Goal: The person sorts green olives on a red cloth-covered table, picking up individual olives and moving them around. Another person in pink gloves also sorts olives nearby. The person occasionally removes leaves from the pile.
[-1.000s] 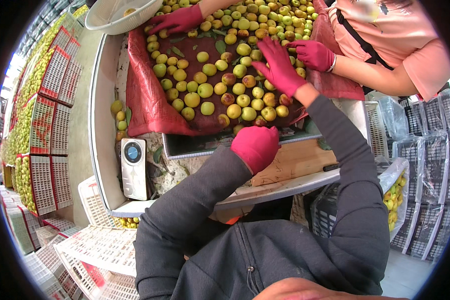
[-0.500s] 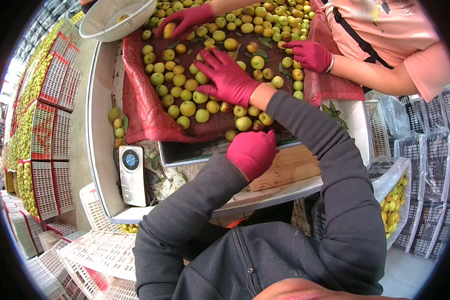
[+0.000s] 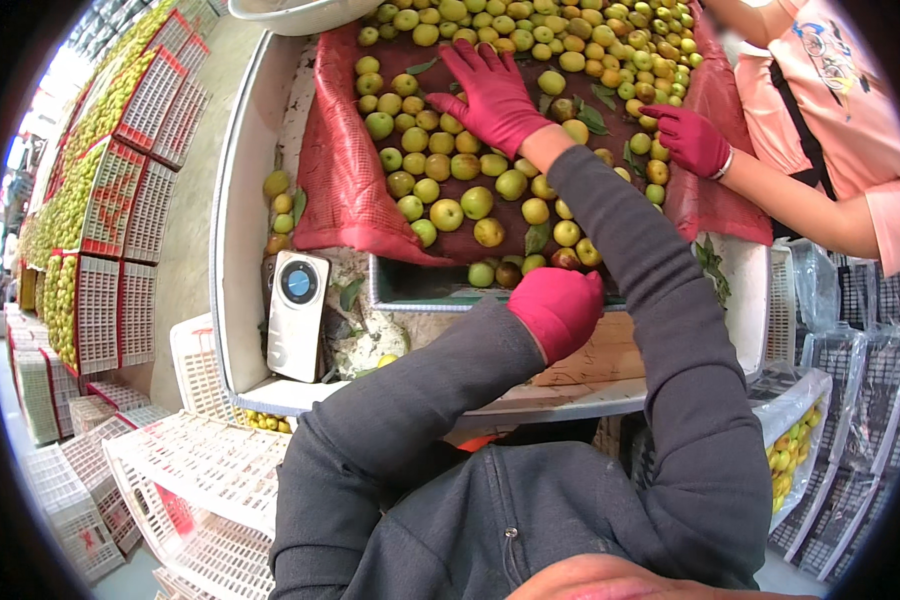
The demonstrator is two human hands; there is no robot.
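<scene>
Small round yellow-green fruits (image 3: 448, 214), some browned and resembling jujubes, lie spread over a dark red cloth (image 3: 355, 215) in a white-walled sorting table. My right hand (image 3: 495, 100), in a crimson glove, rests among them with its fingers spread, touching or just above the fruits. Nearer to me, my left hand (image 3: 560, 312), gloved alike, is curled closed at the cloth's near edge. Its fingers face away, hiding whatever they may hold. Several fruits sit beside it by a dark green channel (image 3: 425, 285).
A phone-like white device (image 3: 298, 315) with a round dark lens leans inside the tray's left wall. Across the table is a co-worker's gloved hand (image 3: 692, 140). A white basin (image 3: 300, 14) tops the far left corner. Fruit-filled crates (image 3: 95, 310) stack left; wrapped crates (image 3: 840, 385) stand right.
My right hand has swept farther away over the fruits, its fingers still spread. Several fruits now sit nearer my closed left hand. The co-worker's other hand has left view. The whole view has shifted.
</scene>
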